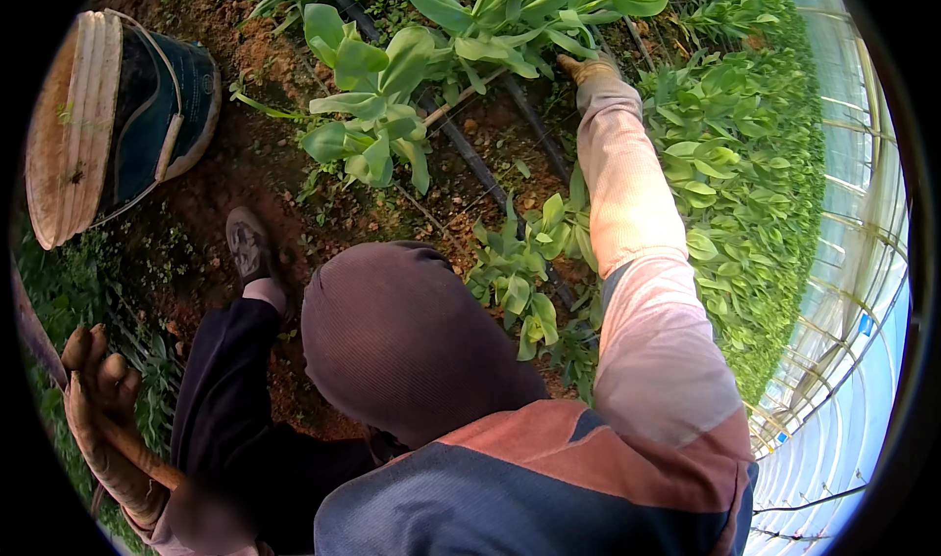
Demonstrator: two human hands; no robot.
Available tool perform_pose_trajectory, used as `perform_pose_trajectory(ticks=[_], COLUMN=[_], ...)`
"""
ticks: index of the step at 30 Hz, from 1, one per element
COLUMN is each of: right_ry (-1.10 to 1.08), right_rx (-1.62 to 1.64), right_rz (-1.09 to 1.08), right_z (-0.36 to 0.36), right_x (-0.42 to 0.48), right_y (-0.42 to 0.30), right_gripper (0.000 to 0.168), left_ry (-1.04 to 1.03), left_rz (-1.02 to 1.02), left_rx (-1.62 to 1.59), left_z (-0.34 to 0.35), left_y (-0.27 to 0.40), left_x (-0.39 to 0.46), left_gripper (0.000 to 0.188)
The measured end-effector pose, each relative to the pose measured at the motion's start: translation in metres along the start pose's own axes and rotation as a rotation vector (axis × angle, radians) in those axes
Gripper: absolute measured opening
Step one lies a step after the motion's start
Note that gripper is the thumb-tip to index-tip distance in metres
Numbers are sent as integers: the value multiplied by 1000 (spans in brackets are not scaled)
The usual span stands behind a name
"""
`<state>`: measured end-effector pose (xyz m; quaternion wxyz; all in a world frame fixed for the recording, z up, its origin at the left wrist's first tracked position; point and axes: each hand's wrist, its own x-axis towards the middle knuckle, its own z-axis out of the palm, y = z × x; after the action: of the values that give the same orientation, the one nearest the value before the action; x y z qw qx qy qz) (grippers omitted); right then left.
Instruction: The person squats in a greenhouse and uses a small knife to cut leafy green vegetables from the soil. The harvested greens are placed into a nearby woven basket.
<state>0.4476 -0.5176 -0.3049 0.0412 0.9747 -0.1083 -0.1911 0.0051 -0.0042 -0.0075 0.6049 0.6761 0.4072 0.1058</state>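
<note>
My right hand (588, 69), in a soiled tan glove, reaches to the base of broad-leaved green plants (507, 38) at the top; leaves partly hide its fingers, and whether it grips a stem cannot be told. At the lower left, my left hand (103, 394), gloved with brown fingertips, is curled around the wooden handle (143, 457) of a tool. A dark, flat, blade-like piece (37, 324) shows beyond this hand at the picture's rim. Cut off from both hands, a leafy plant (367, 100) leans over the soil.
A dark bucket (158, 108) with a dirty pale rim lies tipped at the upper left. Black tubes (470, 155) and thin lines cross the reddish soil. Dense plants (742, 174) and a ribbed plastic greenhouse wall (853, 211) stand right. Dark ribbed cloth (412, 335) fills the centre.
</note>
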Motion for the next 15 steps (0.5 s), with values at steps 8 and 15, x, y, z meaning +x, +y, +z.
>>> perform_pose_trajectory(ticks=[8, 15], right_ry=[23, 126], right_rx=[44, 54], right_rz=[-133, 118], right_z=[19, 27], right_x=[14, 81], right_y=[-6, 38], right_gripper=[48, 60], left_ry=[-17, -175], left_rz=[-19, 74], left_rx=[-41, 8], left_z=[-1, -32], left_y=[-1, -20], left_x=[-1, 7], left_gripper=[50, 47])
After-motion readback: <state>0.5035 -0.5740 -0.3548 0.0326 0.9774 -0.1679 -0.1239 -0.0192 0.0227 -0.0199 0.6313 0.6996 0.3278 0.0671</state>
